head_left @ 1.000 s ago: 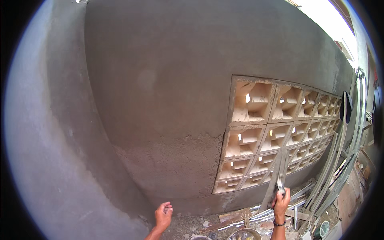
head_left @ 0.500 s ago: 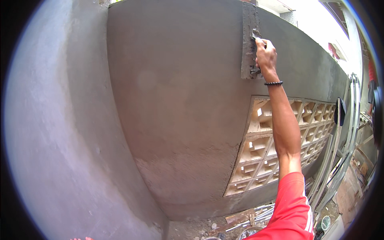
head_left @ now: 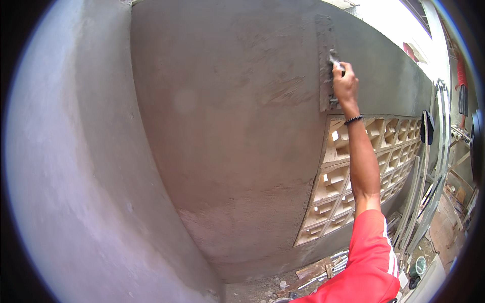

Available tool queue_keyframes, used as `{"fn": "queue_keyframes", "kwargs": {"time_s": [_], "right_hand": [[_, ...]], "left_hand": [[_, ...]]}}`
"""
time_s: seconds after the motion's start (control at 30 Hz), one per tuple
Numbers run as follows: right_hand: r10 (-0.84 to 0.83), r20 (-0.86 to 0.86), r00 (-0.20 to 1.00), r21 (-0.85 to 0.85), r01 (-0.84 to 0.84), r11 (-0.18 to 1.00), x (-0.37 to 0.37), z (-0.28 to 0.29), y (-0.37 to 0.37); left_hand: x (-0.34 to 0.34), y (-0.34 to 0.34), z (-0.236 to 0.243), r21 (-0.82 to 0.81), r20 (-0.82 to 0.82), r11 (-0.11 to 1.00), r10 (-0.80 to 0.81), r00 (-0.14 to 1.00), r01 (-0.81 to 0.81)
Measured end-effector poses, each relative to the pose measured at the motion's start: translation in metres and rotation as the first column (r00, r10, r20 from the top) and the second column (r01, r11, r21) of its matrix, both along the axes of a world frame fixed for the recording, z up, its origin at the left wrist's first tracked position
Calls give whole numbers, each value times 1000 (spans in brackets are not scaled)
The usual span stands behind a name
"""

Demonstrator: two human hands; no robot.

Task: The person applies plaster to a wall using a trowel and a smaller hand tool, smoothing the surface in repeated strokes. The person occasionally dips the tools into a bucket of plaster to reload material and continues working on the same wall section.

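High on wall point(head_left: 227, 141): one right hand point(head_left: 345, 83) gripping one trowel point(head_left: 325, 60).

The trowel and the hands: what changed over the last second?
The right hand rose from near the ground to high on the wall, pressing the trowel flat on the grey plaster. The left hand dropped out of view. The block grille stayed put.
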State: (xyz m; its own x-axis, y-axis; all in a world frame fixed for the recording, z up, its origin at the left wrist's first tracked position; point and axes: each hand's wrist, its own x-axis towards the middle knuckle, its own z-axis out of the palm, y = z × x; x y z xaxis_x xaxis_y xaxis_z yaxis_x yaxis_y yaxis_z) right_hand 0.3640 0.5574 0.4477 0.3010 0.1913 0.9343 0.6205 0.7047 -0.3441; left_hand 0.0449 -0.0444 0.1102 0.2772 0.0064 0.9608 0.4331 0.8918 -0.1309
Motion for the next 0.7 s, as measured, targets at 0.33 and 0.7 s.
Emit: {"fn": "queue_keyframes", "kwargs": {"time_s": [0.33, 0.7], "right_hand": [[131, 601, 788, 28, -184, 983, -76, -176, -46], [43, 894, 446, -11, -73, 997, -117, -185, -80]], "left_hand": [[9, -5, -3, -56, 16, 998, -16, 1000, 17], [16, -14, -1, -39, 97, 998, 59, 994, -55]]}}
